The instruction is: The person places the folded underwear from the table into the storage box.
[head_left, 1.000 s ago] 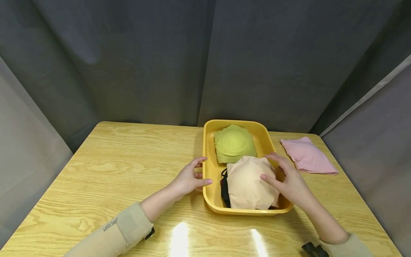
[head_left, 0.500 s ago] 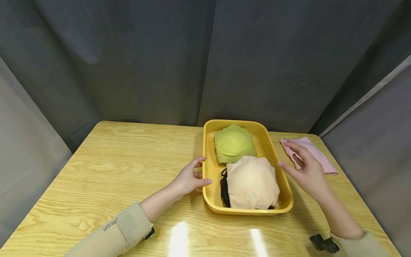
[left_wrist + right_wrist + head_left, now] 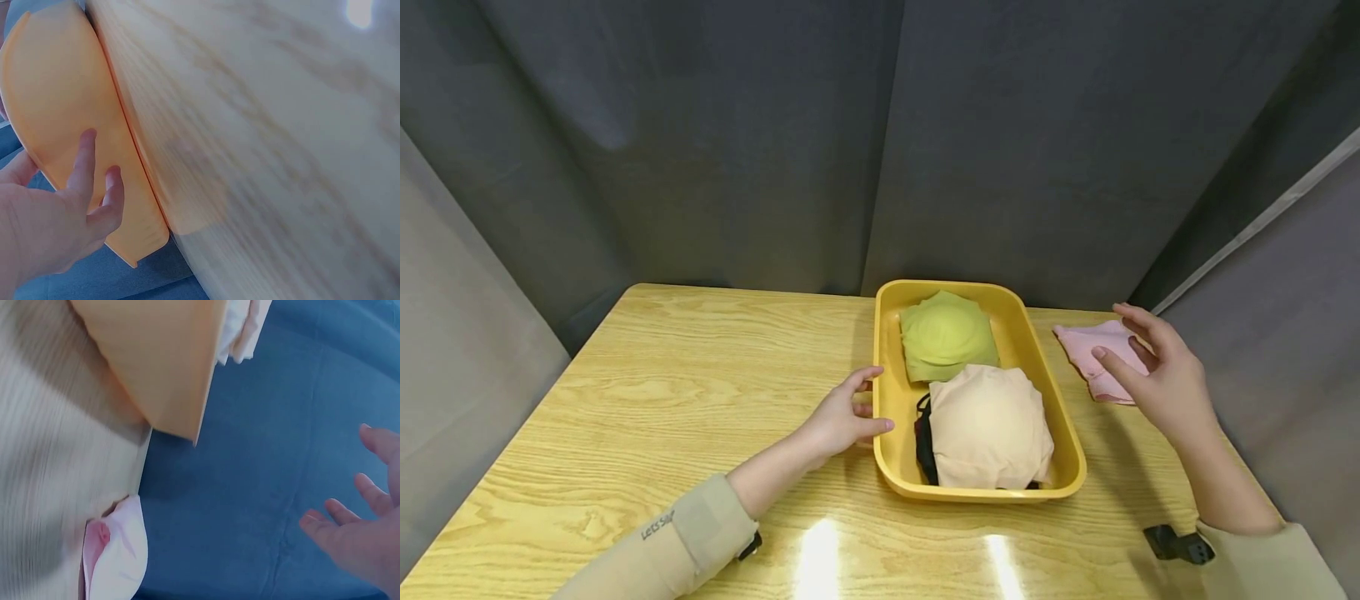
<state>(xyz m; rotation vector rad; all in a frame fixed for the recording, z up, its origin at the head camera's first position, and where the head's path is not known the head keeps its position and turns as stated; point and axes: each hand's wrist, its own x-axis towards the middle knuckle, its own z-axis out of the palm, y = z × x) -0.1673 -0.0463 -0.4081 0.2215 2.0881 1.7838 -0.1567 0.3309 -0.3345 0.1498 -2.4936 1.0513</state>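
In the head view my left hand holds the left rim of a yellow plastic bin, its thumb over the edge. Against the outer wall of that bin lie the fingers, as the left wrist view shows. My right hand hovers above a pink folded bra, fingers spread and holding nothing; part of the bra is hidden behind it. Inside the bin are a yellow-green folded bra, a beige one in front, and a black item with thin straps partly under the beige one.
The bin stands on a wood-grain table, right of the middle. Dark grey curtains hang behind the table, with lighter panels at both sides. The pink bra lies near the table's back right corner.
My right hand has moved right, from over the beige bra in the bin to above the pink bra outside it. The left hand has stayed at the bin's rim.
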